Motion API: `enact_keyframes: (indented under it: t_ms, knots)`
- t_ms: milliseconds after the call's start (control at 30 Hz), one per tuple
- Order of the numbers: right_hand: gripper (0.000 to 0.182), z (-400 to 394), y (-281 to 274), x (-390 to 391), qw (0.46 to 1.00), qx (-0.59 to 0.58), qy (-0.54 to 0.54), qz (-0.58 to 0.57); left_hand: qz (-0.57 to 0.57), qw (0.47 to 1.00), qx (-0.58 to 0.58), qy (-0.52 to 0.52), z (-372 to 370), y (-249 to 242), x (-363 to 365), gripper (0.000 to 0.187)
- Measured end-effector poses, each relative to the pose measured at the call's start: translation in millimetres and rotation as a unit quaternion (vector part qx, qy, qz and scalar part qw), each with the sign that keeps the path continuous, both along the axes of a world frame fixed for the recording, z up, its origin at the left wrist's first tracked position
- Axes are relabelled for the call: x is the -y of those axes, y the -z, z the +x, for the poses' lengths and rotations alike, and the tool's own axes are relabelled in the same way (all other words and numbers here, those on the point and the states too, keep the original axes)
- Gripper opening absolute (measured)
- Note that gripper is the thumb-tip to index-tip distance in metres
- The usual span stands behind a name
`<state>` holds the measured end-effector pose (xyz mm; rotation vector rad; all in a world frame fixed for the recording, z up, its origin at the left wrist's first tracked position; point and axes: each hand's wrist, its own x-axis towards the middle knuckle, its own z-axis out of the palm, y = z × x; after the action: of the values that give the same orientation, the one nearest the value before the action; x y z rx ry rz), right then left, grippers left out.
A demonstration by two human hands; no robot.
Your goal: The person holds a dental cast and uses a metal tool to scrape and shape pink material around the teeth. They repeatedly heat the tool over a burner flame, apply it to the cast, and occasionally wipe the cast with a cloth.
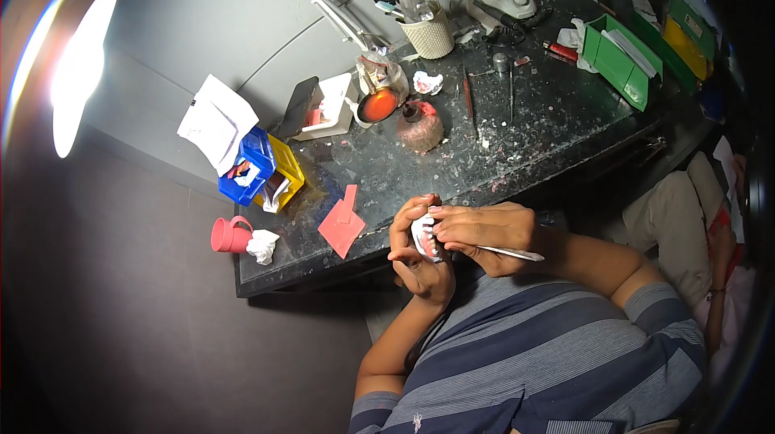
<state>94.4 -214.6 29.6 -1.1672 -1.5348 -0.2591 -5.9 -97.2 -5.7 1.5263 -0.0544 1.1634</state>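
Just past the bench's front edge, my left hand (421,274) is wrapped round a white dental model (423,234) with pink wax and a row of teeth on it. My right hand (491,228) grips a slim hand tool, whose pale handle (517,254) sticks out below the palm. The tool's tip is hidden by the fingers, which are against the model, so its exact kind does not show. Nearest on the bench lies a pink wax sheet (342,230) with a narrow strip (348,204) across its corner.
On the dark bench (323,268) stand a spirit-burner-like round bottle (420,129), an orange-red dish (378,104), a white box (333,111), a woven cup (428,35) and green bins (620,62). A pink mug (229,234) sits by the left edge. Another person's legs (674,216) are at right.
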Motion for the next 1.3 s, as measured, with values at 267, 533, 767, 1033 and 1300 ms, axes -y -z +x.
enact_keyframes:
  t_ms: [267,533,767,1033,1300]
  knots:
    - [0.03,10.0,7.9,-1.6,0.997,0.071,-0.002,0.016,-0.087,0.994,-0.057,0.026,-5.1,-7.2,3.2,0.071]
    - [0.026,7.7,11.4,-2.6,0.998,0.043,0.034,0.021,-0.077,0.993,-0.09,0.025,-4.1,-7.1,-0.1,0.075]
    - [0.018,1.6,1.7,0.5,1.0,-0.018,0.015,0.008,-0.032,0.998,-0.052,-0.002,-0.5,-7.7,2.1,0.07]
    - [0.017,0.7,0.9,-1.1,1.0,-0.026,0.004,0.002,-0.029,0.999,-0.036,0.001,-0.9,-8.3,-0.7,0.07]
    - [0.017,-0.3,2.1,0.5,1.0,-0.029,-0.003,-0.005,-0.043,0.999,-0.029,0.006,-1.2,-3.1,-0.4,0.068]
